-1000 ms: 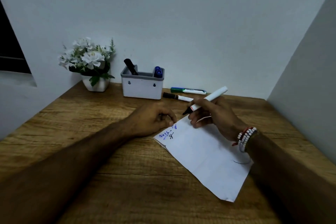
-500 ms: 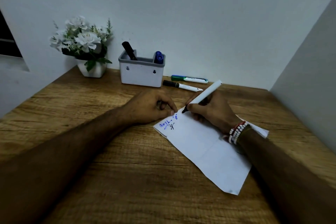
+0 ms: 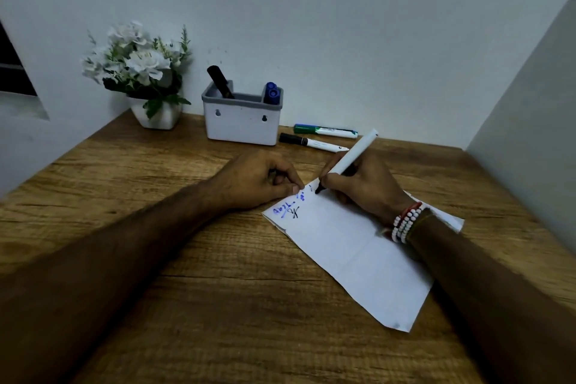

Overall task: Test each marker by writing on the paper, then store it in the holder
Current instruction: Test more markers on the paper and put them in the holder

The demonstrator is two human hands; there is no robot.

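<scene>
Our right hand fingers pinch the white marker, its black tip touching the paper. Left hand fingers curled together, pinning the paper's corner to the desk.

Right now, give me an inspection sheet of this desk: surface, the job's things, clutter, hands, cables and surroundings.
Surface: wooden desk, bare in front.
Job's things: paper with blue and black scribbles; white marker, tip on the paper; holder with a black marker and blue marker; green-capped marker and black-capped marker lying beside it.
Clutter: flower pot.
Hands: left hand pins the paper's corner; right hand has its grip on the white marker.
Cables: nothing seen.
Surroundings: plain walls.
</scene>
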